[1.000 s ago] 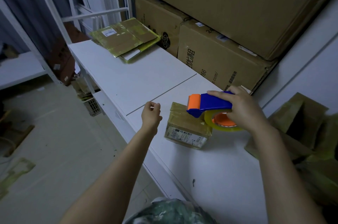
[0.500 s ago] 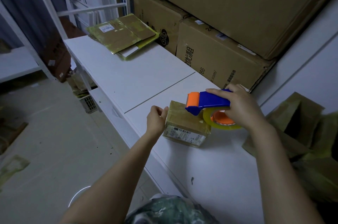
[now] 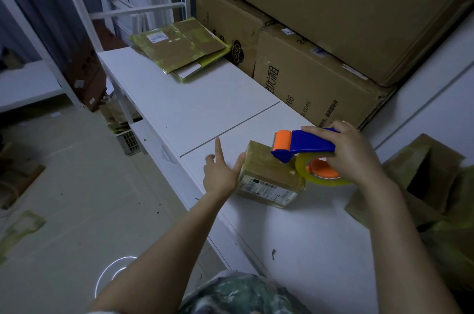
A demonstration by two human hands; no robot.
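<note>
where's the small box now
In the head view the box sits on the white table, right of centre, with the left hand at its left side and the tape dispenser over its right end.

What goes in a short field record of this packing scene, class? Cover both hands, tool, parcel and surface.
Left hand: index finger straight, thumb against the parcel's left side
Right hand: grips the tape dispenser
Tape dispenser: blue and orange, yellowish tape roll, held over the parcel
Parcel: small taped box, label on near side, on the table
Table: white, flattened cartons at far end
</note>
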